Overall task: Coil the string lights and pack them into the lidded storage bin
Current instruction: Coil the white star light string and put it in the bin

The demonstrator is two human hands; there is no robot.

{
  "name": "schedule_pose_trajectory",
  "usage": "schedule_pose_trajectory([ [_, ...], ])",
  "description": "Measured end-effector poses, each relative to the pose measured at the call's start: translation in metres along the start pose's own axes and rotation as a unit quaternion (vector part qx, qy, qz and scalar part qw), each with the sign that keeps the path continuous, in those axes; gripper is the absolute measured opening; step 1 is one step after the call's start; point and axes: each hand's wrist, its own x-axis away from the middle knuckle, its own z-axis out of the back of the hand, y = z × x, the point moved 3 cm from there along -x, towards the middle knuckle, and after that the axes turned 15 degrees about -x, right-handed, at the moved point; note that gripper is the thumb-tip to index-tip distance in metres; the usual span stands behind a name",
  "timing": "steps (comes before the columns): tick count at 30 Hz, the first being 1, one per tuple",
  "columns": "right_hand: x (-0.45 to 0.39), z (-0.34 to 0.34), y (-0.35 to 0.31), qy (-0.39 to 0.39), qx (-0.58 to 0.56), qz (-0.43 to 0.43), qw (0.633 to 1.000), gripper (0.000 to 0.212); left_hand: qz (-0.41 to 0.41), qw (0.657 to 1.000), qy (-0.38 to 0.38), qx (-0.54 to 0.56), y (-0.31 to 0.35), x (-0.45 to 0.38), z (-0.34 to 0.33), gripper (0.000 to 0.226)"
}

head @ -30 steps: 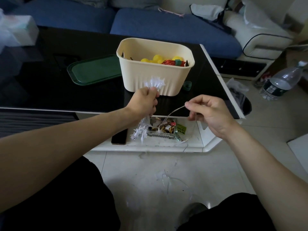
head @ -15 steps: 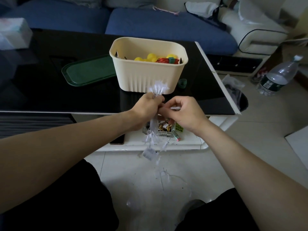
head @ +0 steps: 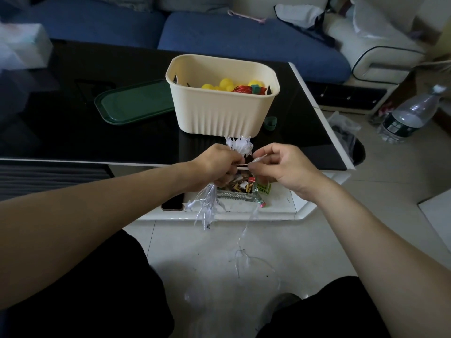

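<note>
Just past the near edge of the black tabletop (head: 73, 123), a bundle of string lights (head: 238, 145) is clamped in the left hand (head: 217, 164), fingers curled round it; star bulbs stick up above the fist and loose loops hang below it. A strand of wire is pinched in the right hand (head: 283, 167), thumb against forefinger, and is stretched taut across the short gap to the left grip. The remaining wire trails down to the tiled floor (head: 329, 228) between the knees. The cream bin (head: 219, 111) is stood open near the tabletop's front edge, just beyond the hands, with yellow and red items inside. The green lid (head: 131, 103) is laid flat to its left, touching or just beside it.
</note>
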Motion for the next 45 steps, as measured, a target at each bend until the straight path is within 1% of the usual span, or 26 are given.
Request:
schedule_pose_trajectory([
  [4,-0.003,-0.005,-0.001,0.044,0.025,0.049,0.998,0.024,0.01,0.999,-0.032,-0.019,0.0,0.001,-0.006,0.025],
  [7,-0.007,-0.012,0.001,0.083,0.01,0.069,0.994,0.03,0.021,0.998,-0.065,-0.016,0.0,0.003,-0.012,0.031],
  [10,-0.009,-0.016,0.001,0.118,-0.011,0.076,0.99,0.035,0.018,0.997,-0.07,0.013,0.0,0.001,-0.012,0.043],
  [13,-0.01,-0.018,0.002,0.153,0.016,0.096,0.983,0.024,-0.008,0.998,-0.065,0.013,-0.001,0.001,-0.009,0.041],
  [16,-0.012,-0.021,0.004,0.16,0.045,0.112,0.98,0.013,-0.023,0.999,-0.044,0.013,-0.001,0.002,-0.008,0.038],
  [20,-0.011,-0.027,0.001,0.13,0.041,0.117,0.984,0.007,-0.031,0.999,0.012,0.043,0.001,0.001,-0.005,0.04],
  [23,-0.01,-0.032,-0.001,0.089,0.047,0.089,0.991,0.017,-0.038,0.993,0.081,0.074,0.004,-0.002,0.004,0.039],
  [26,-0.01,-0.034,0.001,0.063,0.073,0.081,0.992,0.009,-0.041,0.982,0.135,0.127,0.008,-0.002,0.016,0.032],
  [30,-0.008,-0.034,0.002,0.028,0.068,0.067,0.995,0.03,-0.045,0.964,0.209,0.16,0.007,-0.003,0.034,0.031],
  [32,-0.008,-0.036,0.003,-0.01,0.092,0.033,0.995,0.039,-0.046,0.954,0.245,0.166,0.006,-0.003,0.044,0.033],
  [34,-0.007,-0.04,0.008,-0.053,0.128,-0.005,0.99,0.042,-0.044,0.95,0.265,0.158,0.004,-0.003,0.048,0.035],
  [38,-0.006,-0.046,0.015,-0.101,0.11,-0.065,0.987,0.029,-0.047,0.952,0.272,0.134,0.002,-0.001,0.045,0.038],
  [40,-0.006,-0.045,0.019,-0.115,0.133,-0.073,0.982,0.023,-0.044,0.952,0.264,0.149,0.004,0.002,0.044,0.038],
  [42,-0.008,-0.044,0.021,-0.122,0.147,-0.072,0.979,0.018,-0.045,0.954,0.226,0.194,0.009,0.005,0.044,0.035],
  [45,-0.009,-0.041,0.022,-0.11,0.102,-0.079,0.986,0.015,-0.052,0.953,0.162,0.251,0.015,0.01,0.043,0.032],
])
